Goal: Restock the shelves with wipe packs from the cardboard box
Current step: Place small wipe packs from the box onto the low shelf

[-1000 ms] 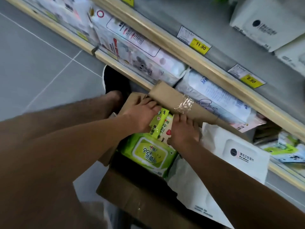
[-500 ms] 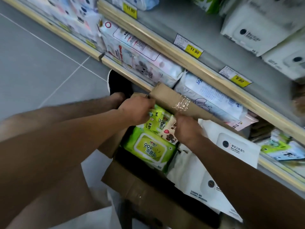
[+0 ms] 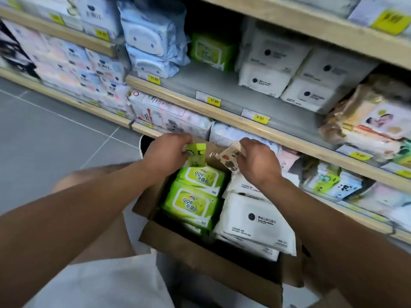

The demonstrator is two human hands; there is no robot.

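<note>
The left hand [image 3: 165, 154] pinches a small green wipe pack [image 3: 196, 154] and the right hand [image 3: 258, 162] pinches a small cream wipe pack [image 3: 230, 158], both held just above the far end of the open cardboard box [image 3: 200, 252]. Beneath them, inside the box, lie larger green wipe packs [image 3: 193, 196] beside white wipe packs [image 3: 255, 218]. The box sits on the floor against the lowest shelf, and the grey shelf [image 3: 222, 85] above holds stacked white packs [image 3: 287, 70].

We reached both bare arms forward, our left hand [image 3: 165, 153] and right hand [image 3: 258, 162] level and near each other, each with fingers curled, pinching something small.
</note>
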